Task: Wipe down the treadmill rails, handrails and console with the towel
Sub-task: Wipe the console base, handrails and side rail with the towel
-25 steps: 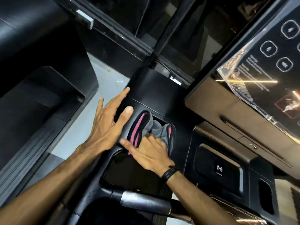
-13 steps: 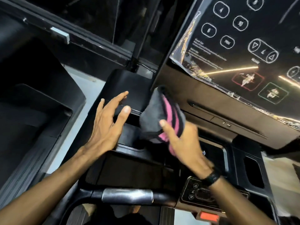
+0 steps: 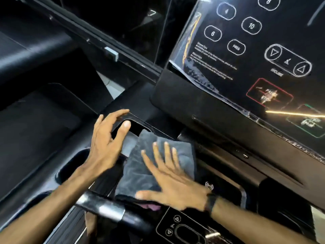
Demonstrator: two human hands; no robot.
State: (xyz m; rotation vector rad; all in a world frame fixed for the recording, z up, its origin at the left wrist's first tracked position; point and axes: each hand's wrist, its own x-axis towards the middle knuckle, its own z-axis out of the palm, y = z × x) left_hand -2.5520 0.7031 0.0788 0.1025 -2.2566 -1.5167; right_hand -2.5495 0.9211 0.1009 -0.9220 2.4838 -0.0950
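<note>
**Flat palm on the towel, left hand hovering at the tray**

The right hand [image 3: 173, 184] lies flat, fingers spread and straight, pressing one grey towel [image 3: 140, 169] onto the treadmill's lower console [image 3: 228, 175]. The left hand [image 3: 105, 140] sits beside it, fingers loosely extended, grasping nothing, near the cup recess [image 3: 135, 126]. Two hands, one towel; its long axis runs from the handrail [image 3: 105, 207] up toward the display panel [image 3: 246, 50].
</note>
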